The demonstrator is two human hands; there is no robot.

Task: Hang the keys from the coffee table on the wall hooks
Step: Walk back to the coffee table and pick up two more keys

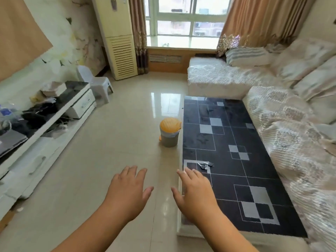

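Note:
A small bunch of metal keys lies on the dark patterned coffee table, near its left edge. My right hand hovers over the table's near left edge, palm down, fingers spread, fingertips a short way below the keys and holding nothing. Left of the table, my left hand is held out over the floor, also flat and empty. No wall hooks are in view.
A small bin with an orange lid stands on the tiled floor beside the table. A covered sofa runs along the right. A white TV cabinet with clutter lines the left wall, a grey plastic chair behind it.

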